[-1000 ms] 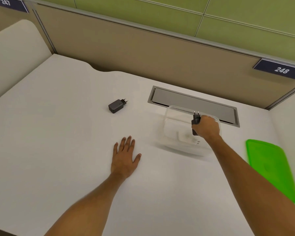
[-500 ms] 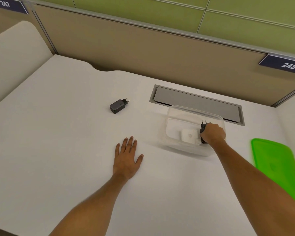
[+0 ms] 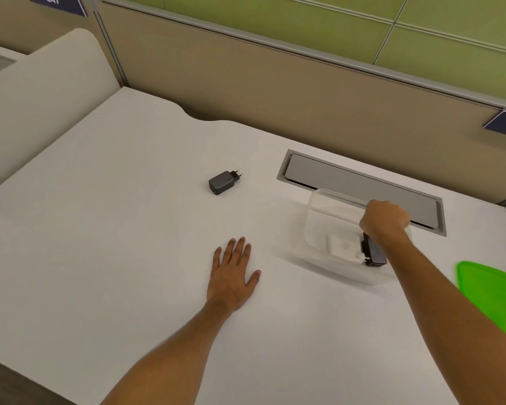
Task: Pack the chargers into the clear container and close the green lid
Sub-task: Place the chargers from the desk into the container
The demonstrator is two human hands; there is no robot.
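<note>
The clear container (image 3: pixel 319 217) stands right of the desk's middle. Inside it lie a white charger (image 3: pixel 343 245) and a black charger (image 3: pixel 374 254), prongs pointing left, at the near right corner. My right hand (image 3: pixel 384 219) hovers over the container's far right part with fingers curled; the black charger lies below my wrist, outside the fingers. A second black charger (image 3: pixel 224 182) lies loose on the desk, farther left. My left hand (image 3: pixel 234 273) rests flat on the desk, fingers spread, holding nothing. The green lid (image 3: pixel 491 293) lies at the right edge, partly cut off.
A grey cable hatch (image 3: pixel 348 179) is set into the white desk (image 3: pixel 114 229) just behind the container. A beige partition (image 3: pixel 275 92) closes off the back, and a rounded white divider (image 3: pixel 41 92) stands at the left.
My right hand lowered the black charger into the container beside the white one, then drew back toward the far side, leaving it lying there. My left hand stayed flat.
</note>
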